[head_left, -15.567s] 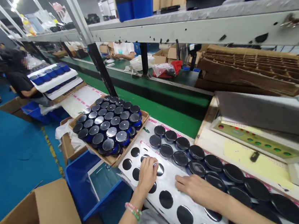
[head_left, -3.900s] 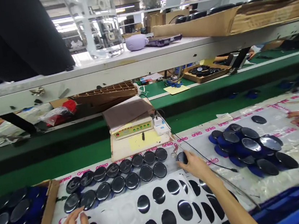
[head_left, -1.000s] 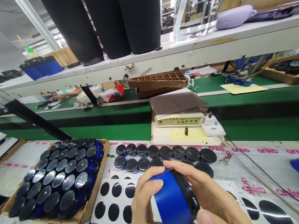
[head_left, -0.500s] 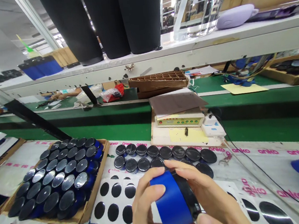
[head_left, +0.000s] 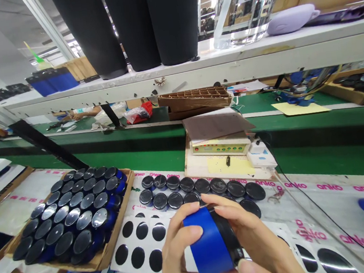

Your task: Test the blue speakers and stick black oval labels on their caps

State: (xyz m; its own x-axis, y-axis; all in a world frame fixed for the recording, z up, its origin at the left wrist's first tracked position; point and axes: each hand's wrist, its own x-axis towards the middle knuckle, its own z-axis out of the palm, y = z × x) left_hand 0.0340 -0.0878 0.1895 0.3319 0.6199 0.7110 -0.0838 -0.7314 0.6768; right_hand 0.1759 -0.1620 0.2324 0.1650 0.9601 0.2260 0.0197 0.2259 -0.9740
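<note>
Blue-and-black cylinder [head_left: 208, 245] held between two bare hands, low in the near middle of the scene.
It lies tipped on its side, its axis running roughly left to right, with the black rim [head_left: 228, 232] turned right; the end face beyond that rim is hidden. The left hand [head_left: 176, 254] is clamped on the blue wall from the left, and the right hand [head_left: 264, 243] wraps the black rim from the right; both touch it, so neither is nearer. Beyond them stand two rows of black-topped pieces [head_left: 202, 186]; just left lies a pale sheet [head_left: 132, 242] bearing black discs [head_left: 137, 257], and farther left a carton tray [head_left: 115, 229].
</note>
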